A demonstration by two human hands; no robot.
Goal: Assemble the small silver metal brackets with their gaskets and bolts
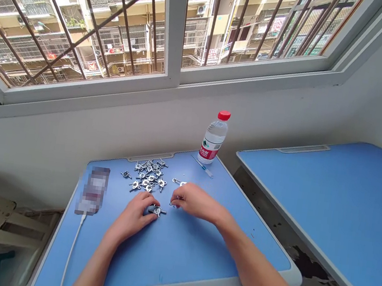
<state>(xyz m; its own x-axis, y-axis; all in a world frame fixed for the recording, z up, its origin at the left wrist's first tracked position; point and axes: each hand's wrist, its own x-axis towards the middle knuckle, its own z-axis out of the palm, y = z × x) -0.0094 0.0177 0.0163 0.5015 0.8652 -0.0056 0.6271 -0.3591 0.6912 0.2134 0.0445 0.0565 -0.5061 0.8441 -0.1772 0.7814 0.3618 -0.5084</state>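
Blue desk [175, 265], viewed through the head camera. Step in hand: working on small winged metal fittings away from their heap [148, 175], which lies near the desk's far edge. My left hand [133, 217] is at the near side of the heap, its fingers [151, 205] together and closed on one winged fitting [158, 211], which sits on the desktop. My right hand [197, 202] is just beside it, fingers curled together around a small metal piece [175, 203]; the hand hides most of it, so I cannot tell whether it is clamped. Next move calls for a steady pinch, as the pieces are small. Plastic water bottle [213, 136], red cap, red-and-white label, stands at the far edge; lettering too small to read. Blurred phone [93, 191] lies to the left.
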